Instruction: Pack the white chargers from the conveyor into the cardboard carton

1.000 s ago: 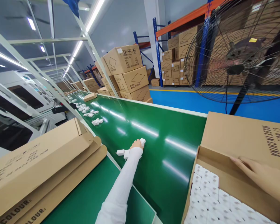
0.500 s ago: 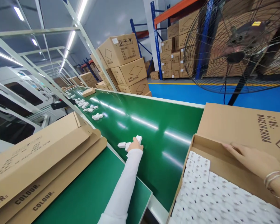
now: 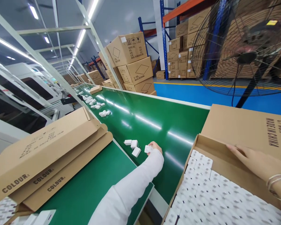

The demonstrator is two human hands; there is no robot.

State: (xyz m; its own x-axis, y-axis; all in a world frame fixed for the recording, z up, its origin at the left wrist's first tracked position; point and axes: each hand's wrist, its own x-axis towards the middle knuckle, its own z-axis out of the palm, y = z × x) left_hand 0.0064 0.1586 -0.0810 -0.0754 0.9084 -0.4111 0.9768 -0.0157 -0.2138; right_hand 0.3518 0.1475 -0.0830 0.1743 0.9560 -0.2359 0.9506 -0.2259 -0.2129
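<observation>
At my far left, in the lower corner, many small white pieces point(image 3: 2, 207) are lying in rows, and just beside them are stacked brown cartons point(image 3: 46, 147), with the word COLOUR printed on their sides. Next to these I see a green side table point(image 3: 84, 184). Further away, on the long green belt point(image 3: 178, 122), several groups of white blocks point(image 3: 104, 113) are scattered. Nearer to me, three loose blocks point(image 3: 136, 152) lie close together on the belt, a little to the left of my left hand point(image 3: 156, 147). The fingers of this hand are closed upon one white block point(image 3: 147, 149); it is over the belt, but I am not able to say if it touches the surface. On the right there is a big box point(image 3: 220, 153) with its printed flap point(image 3: 243, 122) folded outward, and similar blocks point(image 3: 206, 193) fill it in tight rows. My right hand point(image 3: 257, 161) is at its far wall, the fingers stretched and close together; whether they pinch the cardboard, I cannot see. Behind the flap, a large black fan point(image 3: 247, 57) is standing.
</observation>
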